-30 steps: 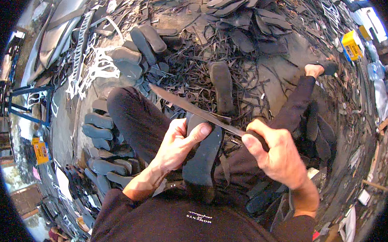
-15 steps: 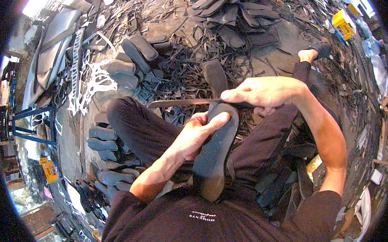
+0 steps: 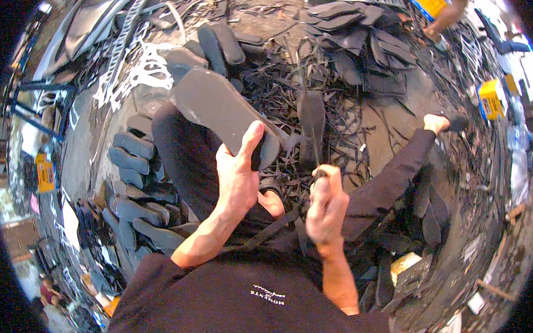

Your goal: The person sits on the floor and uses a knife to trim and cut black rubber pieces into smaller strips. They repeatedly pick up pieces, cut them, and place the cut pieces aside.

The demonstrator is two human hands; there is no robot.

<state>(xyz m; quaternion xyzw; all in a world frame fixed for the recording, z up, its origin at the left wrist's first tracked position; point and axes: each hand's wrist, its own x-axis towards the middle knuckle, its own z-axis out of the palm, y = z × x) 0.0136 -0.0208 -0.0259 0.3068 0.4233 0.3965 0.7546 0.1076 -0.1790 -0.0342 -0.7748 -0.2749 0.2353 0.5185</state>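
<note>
Swung up from over the lap, the dark sole (image 3: 213, 98) now slants above the left knee, its near end clamped in the left hand (image 3: 237, 180). The right hand (image 3: 327, 208), drawn nearer the body, is fisted round a blurred knife (image 3: 316, 158). Beyond, a lone insole (image 3: 310, 124) lies among offcuts (image 3: 275, 92); stacked pieces (image 3: 133, 160) and white lattice scraps (image 3: 146, 72) crowd the grimy floor (image 3: 394, 106).

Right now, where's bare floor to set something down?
Left: grey strip between the blue frame and stacked soles. Right: brown patch, a few scraps on it, between the scrap heap and outstretched leg. Crowded: that heap, the far sole pile.
</note>
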